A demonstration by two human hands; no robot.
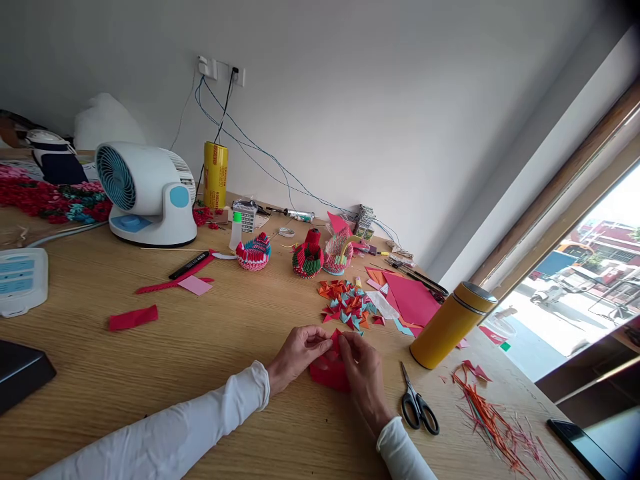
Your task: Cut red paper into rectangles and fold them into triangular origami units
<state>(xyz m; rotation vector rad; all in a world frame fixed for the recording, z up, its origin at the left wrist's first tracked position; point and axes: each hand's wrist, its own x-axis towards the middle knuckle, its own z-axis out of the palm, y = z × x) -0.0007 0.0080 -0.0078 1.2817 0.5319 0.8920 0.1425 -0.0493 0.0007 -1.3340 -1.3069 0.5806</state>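
Between the fingertips of both hands is a small folded piece of red paper [336, 339], its pointed top upward. My left hand [301, 353] pinches it from the left, and my right hand [364, 368] pinches it from the right. Beneath the hands lies a flat red paper sheet [325, 375], partly covered by the right hand. Just beyond is a heap of folded paper triangles [347, 303] in orange, red and light blue. Black-handled scissors [417, 403] rest to the right of my right hand.
A yellow thermos [453, 325] stands at right, near red paper sheets [413, 297] and thin paper strips [490, 417]. Folded-paper baskets [307, 257] stand toward the wall. At left are a white fan [150, 190], a utility knife [189, 265] and a red paper strip [133, 318].
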